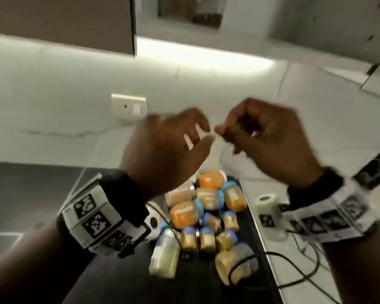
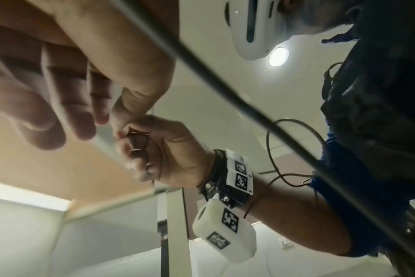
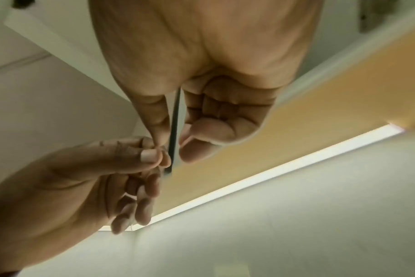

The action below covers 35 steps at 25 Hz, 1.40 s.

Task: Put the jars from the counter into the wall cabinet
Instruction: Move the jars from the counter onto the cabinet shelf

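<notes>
Your left hand loosely open, right hand curled, both empty | clear blue-lidded plastic jars lie toppled directly below both, equally near.

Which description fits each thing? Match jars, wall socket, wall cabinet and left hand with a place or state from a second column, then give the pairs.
Things:
1. jars
2. wall socket
3. wall cabinet
4. left hand

Places or states:
a. brown, high up on the left
b. raised in the air, holding no jar
c. lying in a pile, many with blue lids
d. set in the pale wall

Pairs: 1-c, 2-d, 3-a, 4-b
</notes>
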### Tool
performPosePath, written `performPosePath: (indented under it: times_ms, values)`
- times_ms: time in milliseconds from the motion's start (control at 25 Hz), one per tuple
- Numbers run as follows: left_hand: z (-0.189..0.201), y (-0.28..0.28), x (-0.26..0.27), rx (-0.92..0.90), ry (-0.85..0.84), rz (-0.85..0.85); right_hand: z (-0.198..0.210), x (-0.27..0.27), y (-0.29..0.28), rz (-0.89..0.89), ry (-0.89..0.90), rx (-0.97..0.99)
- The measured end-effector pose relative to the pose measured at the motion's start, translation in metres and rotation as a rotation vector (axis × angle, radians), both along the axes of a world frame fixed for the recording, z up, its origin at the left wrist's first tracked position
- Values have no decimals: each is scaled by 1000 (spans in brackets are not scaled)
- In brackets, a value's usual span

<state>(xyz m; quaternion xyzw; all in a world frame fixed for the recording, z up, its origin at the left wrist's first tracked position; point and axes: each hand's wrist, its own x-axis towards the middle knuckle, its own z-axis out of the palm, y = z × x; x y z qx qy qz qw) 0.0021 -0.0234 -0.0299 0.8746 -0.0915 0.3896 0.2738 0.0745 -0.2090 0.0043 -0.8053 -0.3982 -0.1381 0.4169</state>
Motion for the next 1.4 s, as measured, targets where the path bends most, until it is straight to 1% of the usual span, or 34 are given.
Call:
performPosePath:
  times_ms: [40, 120, 200, 240, 280, 320, 400, 440, 520, 600, 720, 800, 880, 920, 1000, 1080, 1160, 1240, 1280, 1400]
  values:
    - [-42, 6, -4, -6, 164, -13, -43, -3, -1, -32, 61, -56]
    - [-131, 27, -9, -3, 565, -63, -140, -9, -7, -108, 232, -188]
    - [-217, 49, -23, 141, 978, -91, -239, -23, -25, -145, 483, -385]
    - [-255, 59, -34, 215, 1136, -96, -283, -32, -37, -160, 605, -495]
    - [-291, 67, -52, 241, 1256, -105, -319, -45, -51, -187, 726, -590]
    - [-320, 72, -68, 225, 1336, -104, -346, -57, -64, -213, 829, -674]
    - [-359, 82, -93, 102, 1427, -59, -377, -76, -81, -263, 949, -792]
    - [-368, 85, -99, 12, 1436, -25, -380, -82, -84, -294, 978, -799]
    - [-374, 88, -96, -135, 1416, 47, -376, -86, -78, -332, 1023, -725]
    - [-364, 87, -78, -244, 1307, 144, -362, -79, -60, -319, 1018, -624]
    - [-323, 82, -31, -365, 1058, 298, -337, -45, -26, -297, 893, -501]
    - [-292, 79, 5, -358, 936, 326, -322, -9, -6, -304, 769, -468]
    - [-270, 79, 44, -282, 875, 300, -309, 30, 13, -314, 652, -484]
    - [-263, 79, 62, -230, 877, 282, -304, 47, 22, -307, 610, -502]
    - [-254, 78, 104, -90, 926, 249, -295, 87, 38, -288, 534, -568]
    - [-251, 76, 148, 69, 999, 216, -286, 125, 54, -262, 454, -684]
    - [-253, 73, 189, 238, 1044, 206, -281, 158, 72, -210, 368, -826]
    - [-260, 72, 224, 376, 1060, 237, -287, 180, 88, -139, 281, -957]
    - [-265, 72, 242, 410, 1060, 247, -292, 188, 94, -114, 245, -1001]
    - [-285, 68, 281, 409, 1081, 233, -306, 198, 100, -35, 206, -1077]
